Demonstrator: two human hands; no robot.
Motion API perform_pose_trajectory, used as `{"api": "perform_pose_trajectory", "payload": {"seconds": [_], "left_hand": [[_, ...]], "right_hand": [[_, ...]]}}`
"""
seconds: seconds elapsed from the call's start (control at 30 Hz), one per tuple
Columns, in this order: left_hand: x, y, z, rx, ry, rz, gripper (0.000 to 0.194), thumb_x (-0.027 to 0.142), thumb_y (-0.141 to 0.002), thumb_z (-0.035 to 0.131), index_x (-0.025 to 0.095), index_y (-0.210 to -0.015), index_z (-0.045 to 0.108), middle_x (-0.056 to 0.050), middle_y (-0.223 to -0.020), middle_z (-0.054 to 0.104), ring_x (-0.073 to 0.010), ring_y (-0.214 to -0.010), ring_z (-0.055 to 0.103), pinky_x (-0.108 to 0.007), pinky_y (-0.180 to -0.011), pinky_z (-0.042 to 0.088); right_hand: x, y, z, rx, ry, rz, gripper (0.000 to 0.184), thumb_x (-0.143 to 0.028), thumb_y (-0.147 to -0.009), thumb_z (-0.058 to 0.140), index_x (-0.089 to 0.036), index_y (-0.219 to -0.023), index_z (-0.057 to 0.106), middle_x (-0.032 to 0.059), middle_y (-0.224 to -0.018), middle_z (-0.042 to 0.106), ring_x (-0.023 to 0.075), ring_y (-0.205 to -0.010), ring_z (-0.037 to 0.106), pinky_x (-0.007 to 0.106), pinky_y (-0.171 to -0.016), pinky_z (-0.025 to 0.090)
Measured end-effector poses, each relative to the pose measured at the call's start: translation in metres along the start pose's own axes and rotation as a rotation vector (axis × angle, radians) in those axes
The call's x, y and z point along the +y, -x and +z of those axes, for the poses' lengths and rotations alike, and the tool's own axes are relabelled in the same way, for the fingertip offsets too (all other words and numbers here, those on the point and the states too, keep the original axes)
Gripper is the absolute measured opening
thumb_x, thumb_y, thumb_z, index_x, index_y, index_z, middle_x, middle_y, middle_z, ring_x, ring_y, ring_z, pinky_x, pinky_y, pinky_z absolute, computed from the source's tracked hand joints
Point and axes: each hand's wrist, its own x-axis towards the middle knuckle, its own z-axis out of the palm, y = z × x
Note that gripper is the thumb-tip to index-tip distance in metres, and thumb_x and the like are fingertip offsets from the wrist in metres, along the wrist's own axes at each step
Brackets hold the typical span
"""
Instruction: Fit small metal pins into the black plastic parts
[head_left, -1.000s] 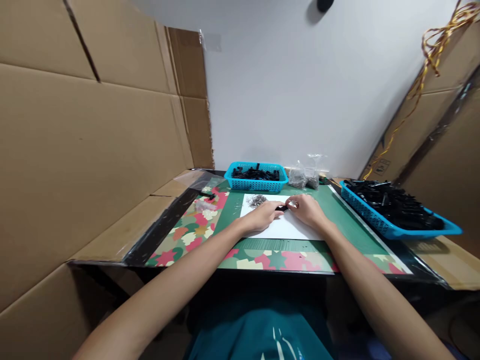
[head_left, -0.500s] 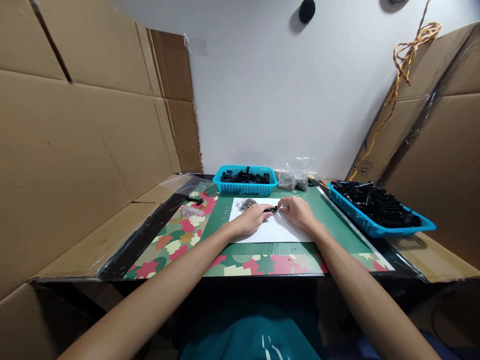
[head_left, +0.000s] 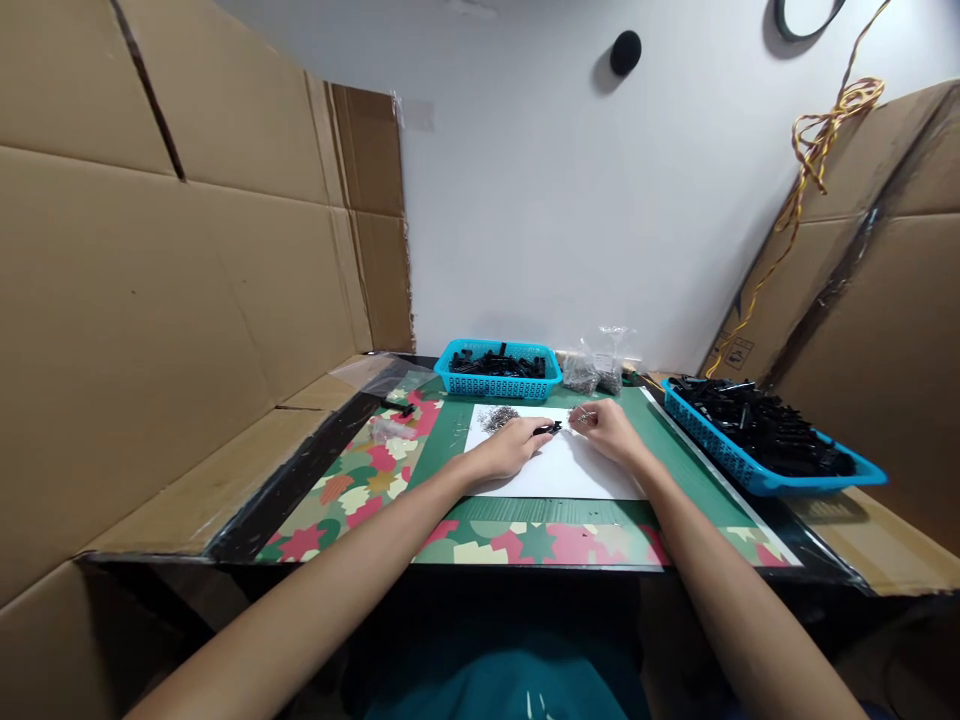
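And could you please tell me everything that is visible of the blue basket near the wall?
The blue basket is rectangular and looks like plastic, with many small holes in its sides and a rim around the top. It stands upright at the back of the green mat, left of the clear bags. Black pieces lie jumbled inside, one sticking up at the far side.

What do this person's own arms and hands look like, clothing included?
Both forearms are bare, with no sleeves, watch or bracelet in view. The left hand and right hand are ungloved. A teal garment with pale marks shows between the forearms.
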Motion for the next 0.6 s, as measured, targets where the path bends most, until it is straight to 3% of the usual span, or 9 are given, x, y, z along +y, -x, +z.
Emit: {"api": "perform_pose_trajectory", "payload": {"seconds": [0.27,0.6], "left_hand": [[0.000,0.003,0.000,0.053,0.018,0.030,0.046,0.035,-0.104,0.049,0.018,-0.144,0.064,-0.012,-0.147,0.066,-0.0290,-0.133,0.063,-0.039,-0.115,0.047],[0.002,0.004,-0.001,0.068,0.024,0.018,0.039,0.035,-0.103,0.049,0.018,-0.130,0.073,-0.010,-0.135,0.074,-0.0270,-0.122,0.067,-0.038,-0.108,0.050]], "right_hand": [[0.000,0.000,0.007,-0.018,0.015,0.059,0.021,-0.029,-0.081,0.071,-0.016,-0.091,0.083,0.0063,-0.079,0.076,0.0187,-0.071,0.063,0.027,-0.067,0.041],[0.004,-0.006,0.017,-0.107,0.060,0.051,0.019,-0.028,-0.083,0.067,-0.015,-0.086,0.081,0.0055,-0.078,0.074,0.0180,-0.074,0.062,0.025,-0.067,0.039]]}}
